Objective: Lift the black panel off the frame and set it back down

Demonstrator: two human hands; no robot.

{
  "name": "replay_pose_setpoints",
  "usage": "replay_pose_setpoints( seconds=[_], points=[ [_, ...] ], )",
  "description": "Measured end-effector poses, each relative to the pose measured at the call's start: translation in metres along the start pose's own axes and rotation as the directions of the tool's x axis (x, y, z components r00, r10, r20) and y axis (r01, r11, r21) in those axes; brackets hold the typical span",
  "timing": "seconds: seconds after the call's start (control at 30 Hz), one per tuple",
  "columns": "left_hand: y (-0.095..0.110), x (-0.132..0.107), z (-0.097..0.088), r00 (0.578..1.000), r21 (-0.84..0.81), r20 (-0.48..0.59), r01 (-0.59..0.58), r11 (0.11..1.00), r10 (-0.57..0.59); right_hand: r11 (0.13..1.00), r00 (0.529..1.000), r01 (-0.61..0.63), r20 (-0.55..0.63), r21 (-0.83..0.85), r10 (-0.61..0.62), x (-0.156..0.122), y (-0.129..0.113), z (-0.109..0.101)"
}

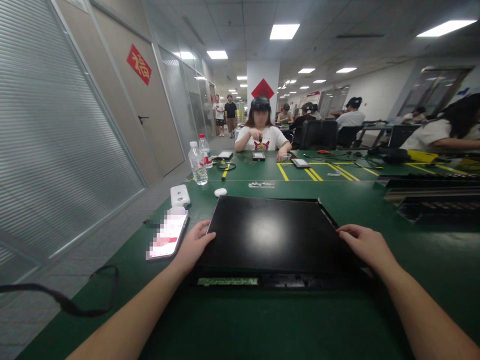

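A flat black panel [270, 232], like the lid of a thin metal case, lies on the green table [285, 325] right in front of me. My left hand [193, 245] grips the panel's left edge, fingers curled round it. My right hand [365, 245] rests on the panel's right edge, fingers laid along it and pressed together. A green strip of circuit board [227, 282] shows under the panel's near edge.
A phone [167, 233] and a white charger box [180, 195] lie left of the panel, with a small white object [220, 192] and two water bottles [197, 163] beyond. A black cable [75, 300] loops at the left table edge. A person [261, 132] sits opposite; black trays [431, 197] stand at right.
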State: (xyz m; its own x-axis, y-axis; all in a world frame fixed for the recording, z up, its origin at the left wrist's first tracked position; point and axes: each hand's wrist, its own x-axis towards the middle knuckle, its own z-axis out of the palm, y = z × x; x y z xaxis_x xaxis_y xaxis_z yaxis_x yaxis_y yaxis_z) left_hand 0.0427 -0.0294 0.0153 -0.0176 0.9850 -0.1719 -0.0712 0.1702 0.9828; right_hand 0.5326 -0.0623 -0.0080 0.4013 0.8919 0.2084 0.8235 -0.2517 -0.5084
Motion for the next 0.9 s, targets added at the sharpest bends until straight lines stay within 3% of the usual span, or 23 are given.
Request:
replay_pose_setpoints(
  seconds=[0.23,0.57,0.77,0.9],
  points=[
    [-0.001,0.001,-0.001,1.0,0.004,0.01,-0.012,1.0,0.012,0.994,0.999,-0.04,0.007,0.103,0.039,0.007,0.009,0.001],
    [0.0,0.0,-0.003,0.999,0.037,0.01,-0.043,0.998,0.042,0.991,0.996,-0.089,0.017,0.096,0.087,0.005,0.002,-0.003],
    [-0.006,0.009,-0.011,0.989,0.09,-0.058,-0.132,0.987,0.138,0.992,0.998,-0.062,0.01,0.112,0.061,0.008,0.009,0.0],
    [-0.01,0.015,-0.019,0.97,0.249,-0.068,-0.211,0.945,0.234,0.99,0.998,-0.066,0.027,0.123,0.063,0.008,0.009,-0.001]
  ],
)
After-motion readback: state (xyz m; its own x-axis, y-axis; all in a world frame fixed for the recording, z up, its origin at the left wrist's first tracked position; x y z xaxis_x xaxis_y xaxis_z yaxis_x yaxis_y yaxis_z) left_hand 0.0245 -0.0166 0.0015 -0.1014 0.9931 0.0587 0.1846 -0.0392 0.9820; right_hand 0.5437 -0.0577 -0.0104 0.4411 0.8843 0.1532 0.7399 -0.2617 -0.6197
